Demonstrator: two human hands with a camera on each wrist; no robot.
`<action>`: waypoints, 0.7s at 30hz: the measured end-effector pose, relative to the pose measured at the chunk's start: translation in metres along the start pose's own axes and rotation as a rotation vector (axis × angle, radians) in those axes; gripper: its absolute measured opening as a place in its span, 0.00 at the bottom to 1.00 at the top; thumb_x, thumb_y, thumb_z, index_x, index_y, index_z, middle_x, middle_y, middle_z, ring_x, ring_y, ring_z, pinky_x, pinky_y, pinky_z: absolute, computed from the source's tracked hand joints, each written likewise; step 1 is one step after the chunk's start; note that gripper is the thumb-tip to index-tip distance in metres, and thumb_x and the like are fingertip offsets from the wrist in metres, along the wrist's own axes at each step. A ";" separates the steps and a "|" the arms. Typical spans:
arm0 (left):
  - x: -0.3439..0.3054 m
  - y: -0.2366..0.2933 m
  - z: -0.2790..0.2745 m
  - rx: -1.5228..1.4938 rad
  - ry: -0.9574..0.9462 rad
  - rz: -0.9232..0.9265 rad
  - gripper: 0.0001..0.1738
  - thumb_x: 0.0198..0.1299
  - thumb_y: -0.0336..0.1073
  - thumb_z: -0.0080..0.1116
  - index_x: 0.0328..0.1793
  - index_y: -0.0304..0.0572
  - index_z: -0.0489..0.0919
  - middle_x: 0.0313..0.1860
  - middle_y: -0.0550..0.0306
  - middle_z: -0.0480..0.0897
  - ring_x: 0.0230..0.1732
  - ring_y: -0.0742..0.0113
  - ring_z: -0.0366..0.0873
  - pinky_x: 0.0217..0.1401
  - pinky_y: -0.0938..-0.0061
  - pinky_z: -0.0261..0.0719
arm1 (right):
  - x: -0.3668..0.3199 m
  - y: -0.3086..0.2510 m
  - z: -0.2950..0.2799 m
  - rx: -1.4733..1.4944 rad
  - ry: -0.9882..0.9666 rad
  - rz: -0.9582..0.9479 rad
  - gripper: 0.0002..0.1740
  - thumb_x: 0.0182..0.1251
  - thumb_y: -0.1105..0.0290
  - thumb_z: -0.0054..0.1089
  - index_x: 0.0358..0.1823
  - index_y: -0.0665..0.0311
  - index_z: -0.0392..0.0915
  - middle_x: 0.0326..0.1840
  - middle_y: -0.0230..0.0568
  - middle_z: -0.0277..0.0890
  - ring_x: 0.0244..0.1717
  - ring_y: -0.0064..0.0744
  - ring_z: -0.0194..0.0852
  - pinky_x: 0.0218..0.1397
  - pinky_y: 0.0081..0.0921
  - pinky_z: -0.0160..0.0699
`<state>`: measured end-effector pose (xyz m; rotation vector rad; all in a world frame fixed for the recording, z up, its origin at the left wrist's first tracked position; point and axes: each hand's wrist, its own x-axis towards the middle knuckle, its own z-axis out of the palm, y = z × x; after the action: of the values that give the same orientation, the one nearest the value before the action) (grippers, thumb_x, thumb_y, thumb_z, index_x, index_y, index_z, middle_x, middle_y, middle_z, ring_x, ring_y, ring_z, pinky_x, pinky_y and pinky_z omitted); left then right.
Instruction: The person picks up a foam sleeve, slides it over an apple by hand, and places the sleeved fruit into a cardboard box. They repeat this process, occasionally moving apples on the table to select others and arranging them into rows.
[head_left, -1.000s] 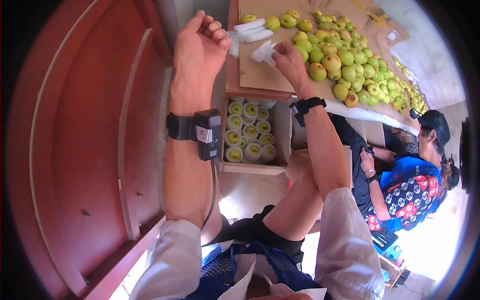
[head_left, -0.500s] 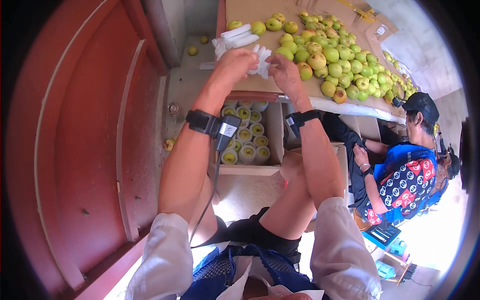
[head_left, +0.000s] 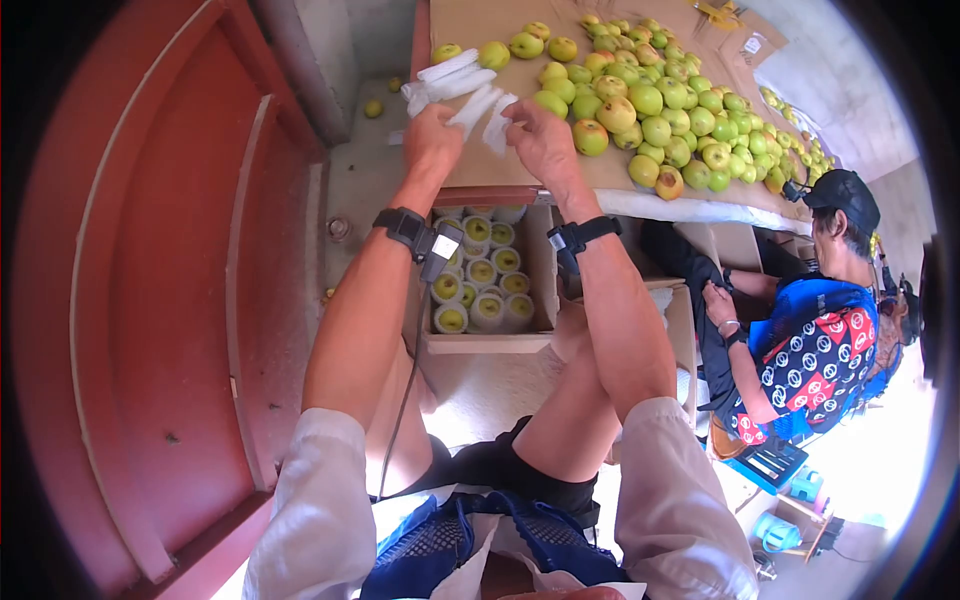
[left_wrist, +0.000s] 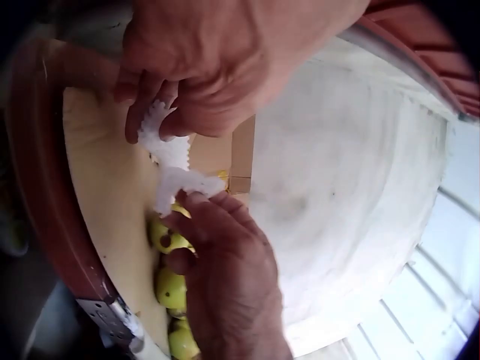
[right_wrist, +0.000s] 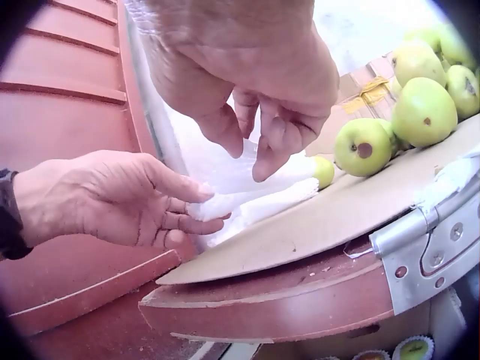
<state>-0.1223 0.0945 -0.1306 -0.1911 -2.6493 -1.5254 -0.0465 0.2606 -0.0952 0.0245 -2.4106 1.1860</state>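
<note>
My left hand pinches a white foam fruit net between thumb and fingers, over the cardboard-covered table. Facing it, my right hand pinches another piece of white foam net at its upper end. In the left wrist view, the netting stretches between both hands, with toothed edges, and the two pieces overlap. Right behind the left hand lies a small pile of flat white foam nets. Green-yellow apples are heaped just right of my right hand, some with brown spots.
Below the table edge stands an open cardboard box holding apples in white foam nets. A red door is at the left. At the right sits another person in a black cap. A metal hinge is on the table edge.
My left hand came down from a raised, open pose beside the table and now pinches foam net close to the right hand. The netting, bunched between the hands half a second ago, now shows as two strips.
</note>
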 end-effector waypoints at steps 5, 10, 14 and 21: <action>0.002 0.006 0.008 0.061 0.094 0.039 0.21 0.58 0.38 0.68 0.57 0.42 0.81 0.51 0.48 0.87 0.52 0.53 0.85 0.56 0.62 0.80 | 0.004 0.002 -0.024 0.086 0.070 0.050 0.14 0.61 0.71 0.62 0.48 0.63 0.82 0.37 0.44 0.85 0.37 0.37 0.84 0.45 0.32 0.81; 0.006 0.008 0.020 0.139 0.152 0.245 0.20 0.60 0.40 0.66 0.57 0.42 0.81 0.55 0.46 0.85 0.58 0.50 0.82 0.59 0.61 0.77 | -0.001 -0.011 -0.046 0.123 0.080 0.074 0.15 0.61 0.73 0.60 0.50 0.64 0.81 0.37 0.40 0.84 0.36 0.29 0.81 0.43 0.27 0.80; -0.006 0.043 -0.003 -0.024 0.040 0.214 0.20 0.66 0.43 0.62 0.59 0.42 0.80 0.55 0.50 0.84 0.56 0.56 0.82 0.58 0.60 0.77 | -0.005 -0.012 -0.051 0.239 0.069 0.075 0.14 0.63 0.76 0.59 0.50 0.66 0.80 0.39 0.36 0.83 0.37 0.23 0.79 0.39 0.20 0.74; -0.037 0.077 -0.015 -1.365 -0.629 -0.251 0.23 0.70 0.41 0.62 0.68 0.46 0.73 0.59 0.57 0.80 0.60 0.63 0.78 0.60 0.61 0.76 | -0.017 -0.058 -0.066 0.534 -0.068 0.098 0.12 0.66 0.76 0.57 0.50 0.64 0.79 0.41 0.31 0.82 0.39 0.14 0.75 0.30 0.14 0.56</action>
<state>-0.0741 0.1175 -0.0623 -0.4487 -1.3366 -3.5050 0.0069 0.2706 -0.0238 0.1143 -2.0976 1.8675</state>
